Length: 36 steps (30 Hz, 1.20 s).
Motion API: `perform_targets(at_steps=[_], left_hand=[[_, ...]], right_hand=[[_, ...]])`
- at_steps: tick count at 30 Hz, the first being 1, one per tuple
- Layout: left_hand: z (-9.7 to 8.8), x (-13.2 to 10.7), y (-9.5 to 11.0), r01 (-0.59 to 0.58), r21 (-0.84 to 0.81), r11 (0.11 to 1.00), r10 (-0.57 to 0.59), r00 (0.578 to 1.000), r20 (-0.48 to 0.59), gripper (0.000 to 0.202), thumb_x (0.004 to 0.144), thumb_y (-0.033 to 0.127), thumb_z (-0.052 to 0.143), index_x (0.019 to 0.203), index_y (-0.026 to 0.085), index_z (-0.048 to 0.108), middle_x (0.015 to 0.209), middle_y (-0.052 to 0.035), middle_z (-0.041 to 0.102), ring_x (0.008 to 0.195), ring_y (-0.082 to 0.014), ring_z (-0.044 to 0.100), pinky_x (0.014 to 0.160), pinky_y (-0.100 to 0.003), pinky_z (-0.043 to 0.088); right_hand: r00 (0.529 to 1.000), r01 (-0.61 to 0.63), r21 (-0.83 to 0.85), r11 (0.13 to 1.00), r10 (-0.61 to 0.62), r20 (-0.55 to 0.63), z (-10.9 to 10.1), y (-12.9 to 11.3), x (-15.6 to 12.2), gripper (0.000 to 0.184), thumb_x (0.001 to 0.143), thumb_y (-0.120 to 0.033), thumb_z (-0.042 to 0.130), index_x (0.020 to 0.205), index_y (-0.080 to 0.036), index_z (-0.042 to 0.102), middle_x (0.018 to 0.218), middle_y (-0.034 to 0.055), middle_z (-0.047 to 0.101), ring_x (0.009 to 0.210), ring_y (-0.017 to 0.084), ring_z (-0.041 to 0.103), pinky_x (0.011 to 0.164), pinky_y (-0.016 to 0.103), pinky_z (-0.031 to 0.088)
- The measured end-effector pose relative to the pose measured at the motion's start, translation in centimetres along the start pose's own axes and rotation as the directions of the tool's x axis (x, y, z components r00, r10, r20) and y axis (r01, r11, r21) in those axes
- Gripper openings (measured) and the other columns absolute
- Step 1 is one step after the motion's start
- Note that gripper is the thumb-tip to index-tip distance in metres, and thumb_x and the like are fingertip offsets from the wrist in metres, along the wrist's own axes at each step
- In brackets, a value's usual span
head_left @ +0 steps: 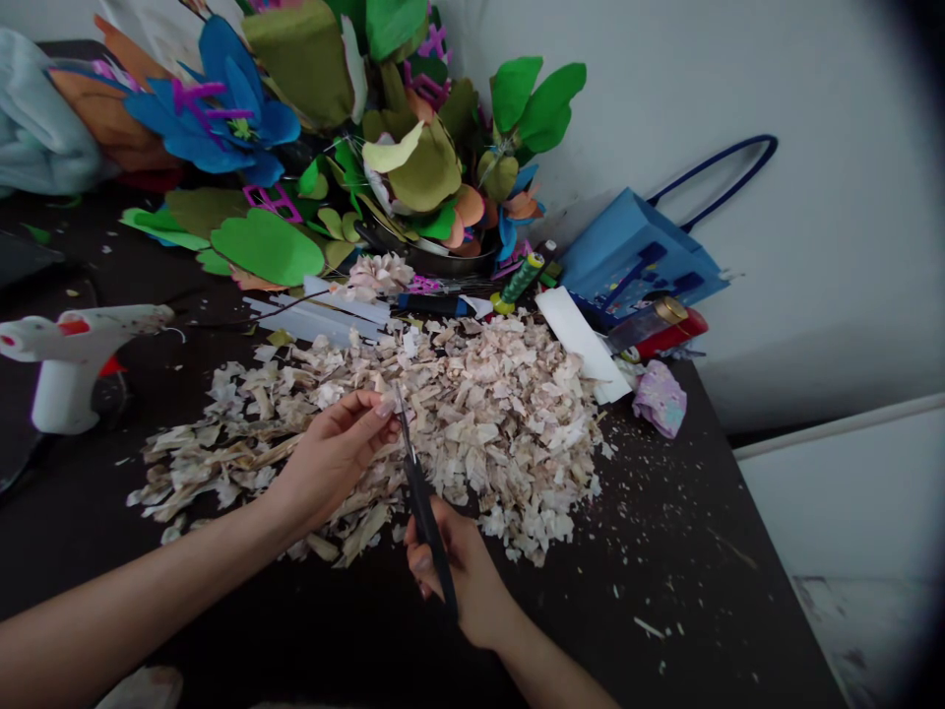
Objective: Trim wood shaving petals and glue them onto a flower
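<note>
My right hand (456,556) is closed around the handles of black-handled scissors (420,497), whose metal blades point up and away from me. Beside the blade tips, my left hand (336,448) pinches something small between thumb and fingers; it looks like a pale scrap, too small to make out for certain. Under and beyond both hands spreads a wide heap of beige and whitish dry scraps (509,423), like torn petals or paper. Longer, browner pieces lie at the heap's left side.
A white glue gun (70,359) stands at the left on the dark table (664,551). Large fabric flowers (295,128) crowd the back. Translucent glue sticks (317,317), green thread (521,281), a white strip (583,345), a blue bag (642,256) and a crumpled lilac cloth (661,399) border the heap.
</note>
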<state>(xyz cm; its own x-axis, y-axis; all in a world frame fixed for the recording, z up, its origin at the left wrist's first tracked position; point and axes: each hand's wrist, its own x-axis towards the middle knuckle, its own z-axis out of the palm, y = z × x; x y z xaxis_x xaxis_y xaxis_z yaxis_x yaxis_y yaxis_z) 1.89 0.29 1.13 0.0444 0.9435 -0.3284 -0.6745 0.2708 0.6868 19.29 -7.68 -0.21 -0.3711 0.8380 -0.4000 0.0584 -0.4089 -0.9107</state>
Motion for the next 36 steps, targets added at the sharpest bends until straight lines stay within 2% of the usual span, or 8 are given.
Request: perform_targets(at_steps=[17,23,31,36], left_hand=[[0.4,-0.2,0.2,0.005,-0.002,1.0,-0.005,1.0,-0.011,0.036,0.056,0.03,0.098,0.071,0.016,0.069,0.067,0.0025,0.066,0.065,-0.0085,0.06,0.064,-0.015,0.053],[0.5,-0.3,0.3,0.019,-0.003,1.0,-0.019,1.0,0.001,0.03,0.061,0.028,0.096,0.072,0.016,0.071,0.069,0.0017,0.067,0.067,-0.0095,0.061,0.066,-0.016,0.054],[-0.1,0.0,0.1,0.025,0.012,1.0,-0.025,0.999,0.03,0.026,0.066,0.027,0.093,0.074,0.016,0.071,0.07,0.0014,0.066,0.069,-0.0099,0.061,0.068,-0.017,0.054],[-0.5,0.5,-0.2,0.024,0.009,1.0,-0.024,0.999,0.038,0.03,0.063,0.029,0.095,0.074,0.016,0.071,0.07,0.0007,0.067,0.068,-0.0098,0.061,0.067,-0.017,0.054]], right_hand=[[1.0,-0.002,0.012,1.0,0.002,-0.004,0.1,0.0,0.0,0.058,0.074,-0.074,0.07,0.079,-0.02,0.052,0.059,-0.0073,0.047,0.047,0.008,0.04,0.046,0.021,0.033],[1.0,-0.002,0.032,0.999,0.003,-0.01,0.1,0.1,0.0,0.056,0.075,-0.073,0.07,0.078,-0.021,0.05,0.06,-0.0074,0.046,0.047,0.007,0.038,0.047,0.021,0.032],[1.0,-0.003,0.04,0.999,0.003,-0.006,0.1,-0.2,0.0,0.054,0.076,-0.071,0.071,0.077,-0.021,0.049,0.06,-0.0076,0.046,0.047,0.007,0.038,0.046,0.021,0.032],[1.0,-0.011,0.026,1.0,0.011,-0.003,0.0,-0.2,0.0,0.05,0.077,-0.067,0.07,0.078,-0.021,0.048,0.06,-0.0075,0.045,0.047,0.008,0.038,0.045,0.021,0.031]])
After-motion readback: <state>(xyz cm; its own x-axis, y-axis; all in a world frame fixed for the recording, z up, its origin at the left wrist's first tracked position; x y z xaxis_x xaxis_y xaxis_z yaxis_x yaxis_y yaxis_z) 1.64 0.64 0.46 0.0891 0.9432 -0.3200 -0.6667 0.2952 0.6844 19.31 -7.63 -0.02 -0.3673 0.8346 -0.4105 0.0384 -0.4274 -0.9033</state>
